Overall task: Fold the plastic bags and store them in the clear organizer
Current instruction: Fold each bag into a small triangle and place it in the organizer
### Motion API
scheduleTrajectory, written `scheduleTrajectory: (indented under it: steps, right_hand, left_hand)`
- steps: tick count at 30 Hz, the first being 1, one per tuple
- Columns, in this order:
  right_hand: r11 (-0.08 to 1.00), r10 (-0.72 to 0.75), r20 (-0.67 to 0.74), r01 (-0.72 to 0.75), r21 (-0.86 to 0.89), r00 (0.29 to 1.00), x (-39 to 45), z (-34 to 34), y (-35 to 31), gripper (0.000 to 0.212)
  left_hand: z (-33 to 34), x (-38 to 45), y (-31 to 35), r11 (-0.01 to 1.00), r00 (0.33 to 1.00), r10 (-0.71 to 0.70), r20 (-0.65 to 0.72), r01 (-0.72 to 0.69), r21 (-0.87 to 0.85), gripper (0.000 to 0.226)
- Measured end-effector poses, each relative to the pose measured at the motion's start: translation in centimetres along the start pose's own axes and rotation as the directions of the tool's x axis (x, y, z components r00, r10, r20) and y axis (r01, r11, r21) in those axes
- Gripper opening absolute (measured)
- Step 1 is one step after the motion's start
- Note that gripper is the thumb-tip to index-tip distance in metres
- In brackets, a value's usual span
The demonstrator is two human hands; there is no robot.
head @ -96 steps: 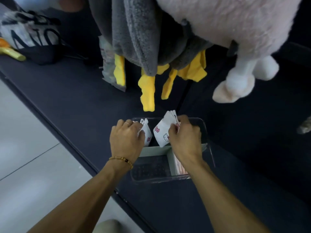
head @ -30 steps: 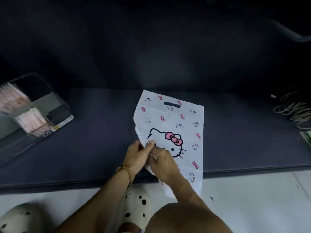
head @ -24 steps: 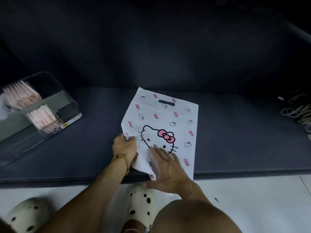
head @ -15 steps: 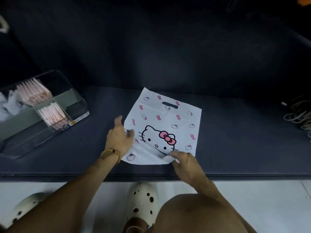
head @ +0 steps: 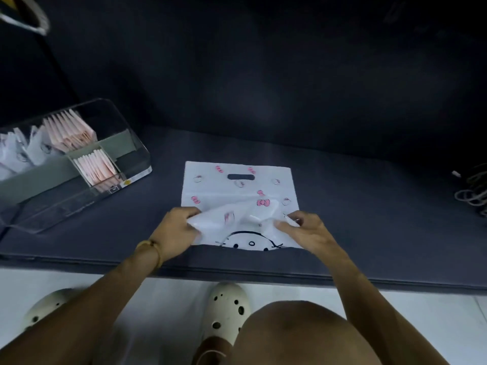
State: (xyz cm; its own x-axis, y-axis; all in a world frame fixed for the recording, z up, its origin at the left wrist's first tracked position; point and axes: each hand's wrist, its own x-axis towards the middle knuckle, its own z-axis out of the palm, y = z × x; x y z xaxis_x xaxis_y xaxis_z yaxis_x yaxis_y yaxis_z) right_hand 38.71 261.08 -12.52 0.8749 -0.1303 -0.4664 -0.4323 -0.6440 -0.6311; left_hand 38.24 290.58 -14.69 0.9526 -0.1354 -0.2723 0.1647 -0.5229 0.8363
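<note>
A white plastic bag [head: 237, 185] printed with a cat face and pink bows lies on the dark cushion [head: 355, 206], its handle slot at the far end. Its near edge is lifted and turned over toward the far end, so the cat face shows upside down at the front. My left hand [head: 176, 230] pinches the left corner of that raised flap. My right hand [head: 303, 227] pinches its right corner. The clear organizer [head: 137, 154] stands to the left with several folded pink and white bags upright in its compartments.
The cushion's front edge [head: 237, 275] runs just below the bag, with pale floor beneath. Coiled cords [head: 471, 191] lie at the far right. My knee [head: 303, 335] and two cream clogs [head: 226, 312] are below.
The view swung from the organizer to a flat bag. Both hands straightened it, then took its near corners and lifted the near edge over toward the handle end.
</note>
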Motion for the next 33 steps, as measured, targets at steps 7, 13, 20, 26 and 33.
scheduleTrajectory:
  steps: [7, 13, 20, 26, 33]
  right_hand:
    - [0.950, 0.072, -0.026, -0.060, 0.306, 0.997, 1.1, 0.3, 1.8, 0.036]
    - [0.966, 0.103, -0.167, -0.058, 0.252, 0.981, 3.9, 2.9, 1.0, 0.006]
    - [0.951, 0.214, -0.262, -0.139, 0.278, 0.941, 4.7, 3.9, 2.2, 0.014]
    - [0.948, 0.236, -0.312, -0.147, 0.283, 0.920, 4.8, 3.9, 2.8, 0.018]
    - [0.979, 0.170, -0.397, -0.107, 0.175, 0.902, 4.4, 4.2, 2.6, 0.024]
  left_hand:
    - [-0.5, 2.1, -2.9, 0.862, 0.921, -0.390, -0.024, 0.355, -0.362, 0.015]
    - [-1.5, 2.5, -3.5, 0.925, 0.918, -0.296, -0.265, 0.205, -0.321, 0.007]
    - [-1.4, 3.3, -4.5, 0.979, 0.936, -0.164, -0.312, 0.193, 0.068, 0.023]
    - [-0.7, 4.8, -3.6, 0.837, 0.904, -0.097, -0.416, 0.301, 0.458, 0.036]
    - [-1.1, 5.8, -4.4, 0.813, 0.909, -0.075, -0.411, 0.294, 0.502, 0.036]
